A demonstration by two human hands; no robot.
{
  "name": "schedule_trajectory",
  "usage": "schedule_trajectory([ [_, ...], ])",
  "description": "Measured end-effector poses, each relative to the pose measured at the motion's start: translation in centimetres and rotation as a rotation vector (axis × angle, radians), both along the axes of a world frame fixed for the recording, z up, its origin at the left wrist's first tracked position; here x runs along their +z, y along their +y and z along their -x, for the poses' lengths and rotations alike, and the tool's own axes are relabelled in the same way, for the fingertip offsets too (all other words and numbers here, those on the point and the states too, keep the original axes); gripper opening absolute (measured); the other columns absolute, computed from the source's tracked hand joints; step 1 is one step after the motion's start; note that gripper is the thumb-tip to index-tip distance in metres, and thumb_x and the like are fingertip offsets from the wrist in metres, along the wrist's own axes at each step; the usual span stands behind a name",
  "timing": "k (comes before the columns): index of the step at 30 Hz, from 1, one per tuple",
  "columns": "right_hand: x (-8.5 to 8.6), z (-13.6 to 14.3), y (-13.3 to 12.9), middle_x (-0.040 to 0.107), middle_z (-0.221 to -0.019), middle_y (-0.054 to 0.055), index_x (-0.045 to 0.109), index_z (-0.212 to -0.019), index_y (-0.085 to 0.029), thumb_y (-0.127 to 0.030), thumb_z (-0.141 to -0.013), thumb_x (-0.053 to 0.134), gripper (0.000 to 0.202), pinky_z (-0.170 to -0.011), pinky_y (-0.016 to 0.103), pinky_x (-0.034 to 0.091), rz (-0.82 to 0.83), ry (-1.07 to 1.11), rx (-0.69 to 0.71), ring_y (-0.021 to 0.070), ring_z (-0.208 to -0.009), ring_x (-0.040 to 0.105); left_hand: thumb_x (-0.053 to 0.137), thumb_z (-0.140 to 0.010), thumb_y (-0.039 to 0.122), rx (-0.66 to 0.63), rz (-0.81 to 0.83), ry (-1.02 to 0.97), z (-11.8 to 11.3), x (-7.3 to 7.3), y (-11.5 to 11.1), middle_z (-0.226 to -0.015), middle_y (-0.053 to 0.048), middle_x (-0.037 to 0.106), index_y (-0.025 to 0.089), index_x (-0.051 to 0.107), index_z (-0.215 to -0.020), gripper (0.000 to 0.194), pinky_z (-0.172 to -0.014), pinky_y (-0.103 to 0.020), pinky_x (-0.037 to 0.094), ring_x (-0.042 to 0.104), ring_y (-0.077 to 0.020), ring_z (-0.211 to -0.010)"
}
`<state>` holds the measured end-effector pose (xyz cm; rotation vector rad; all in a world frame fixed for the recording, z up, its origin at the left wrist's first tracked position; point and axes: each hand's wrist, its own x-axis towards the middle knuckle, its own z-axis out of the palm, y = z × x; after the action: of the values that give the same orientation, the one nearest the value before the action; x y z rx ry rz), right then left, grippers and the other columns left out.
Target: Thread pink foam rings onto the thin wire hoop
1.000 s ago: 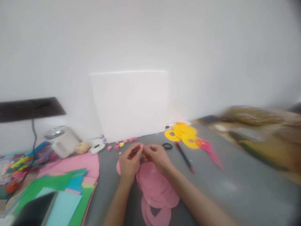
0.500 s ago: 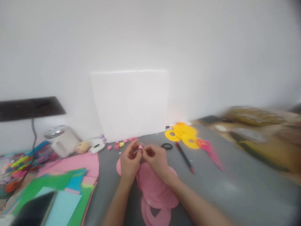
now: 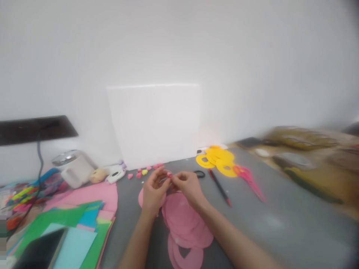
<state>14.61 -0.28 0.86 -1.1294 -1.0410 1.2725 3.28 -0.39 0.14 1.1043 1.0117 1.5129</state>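
My left hand and my right hand meet at the middle of the grey table. Between their fingertips is a small pink-red piece, gripped by both hands with thumbs and forefingers pinched; its exact shape is blurred. Beneath the hands lie overlapping pink paper rounds, one with a hole cut through it. Behind the hands sits a row of small pink and yellow heart-like pieces.
A white board leans on the wall. Right are yellow paper rings, black scissor-like loop, a black pen and pink scissors. Left are coloured sheets, a phone and a white mug.
The small piece between my fingertips has turned and shows a redder side. My right hand has shifted slightly, with its fingers a little straighter.
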Motion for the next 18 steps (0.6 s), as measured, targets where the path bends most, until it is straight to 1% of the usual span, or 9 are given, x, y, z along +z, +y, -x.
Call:
schedule_trajectory([
  [5,-0.02,0.29,-0.21,0.064,-0.052,0.003,0.062,-0.058,-0.012,-0.034,-0.062,0.068,0.023,-0.05,0.027,0.052,-0.014,0.001,0.051,0.0154,-0.048,0.061,0.069,-0.063,0.022,0.036,-0.013,0.055,0.2,-0.35,0.13,-0.082,-0.004,0.064,0.017,0.063,-0.102,0.04,-0.077,-0.032,0.05,0.062,-0.0183,-0.082],
  [10,-0.07,0.29,-0.3,0.065,-0.054,0.004,0.063,-0.061,-0.011,-0.035,-0.064,0.067,0.024,-0.052,0.028,0.054,-0.014,0.015,0.064,0.0165,-0.05,0.062,0.066,-0.064,0.02,0.006,0.0,0.069,0.1,-0.2,0.02,-0.085,-0.004,0.063,0.017,0.062,-0.103,0.039,-0.077,-0.031,0.05,0.061,-0.0183,-0.085],
  [14,0.05,0.33,-0.35,0.065,-0.054,0.004,0.063,-0.059,-0.012,-0.033,-0.062,0.067,0.021,-0.051,0.028,0.054,-0.07,-0.047,0.044,0.0179,-0.05,0.062,0.066,-0.063,0.02,0.017,0.0,0.054,-0.04,-0.01,-0.08,-0.08,-0.003,0.06,0.017,0.062,-0.102,0.038,-0.075,-0.029,0.05,0.061,-0.0172,-0.081],
  [18,0.03,0.38,-0.29,0.065,-0.055,0.004,0.063,-0.058,-0.013,-0.033,-0.062,0.067,0.022,-0.052,0.029,0.054,-0.047,-0.029,0.051,0.0184,-0.052,0.063,0.066,-0.064,0.021,-0.035,-0.024,0.047,-0.06,0.05,-0.08,-0.082,-0.002,0.059,0.019,0.061,-0.105,0.042,-0.074,-0.027,0.05,0.059,-0.0156,-0.079],
])
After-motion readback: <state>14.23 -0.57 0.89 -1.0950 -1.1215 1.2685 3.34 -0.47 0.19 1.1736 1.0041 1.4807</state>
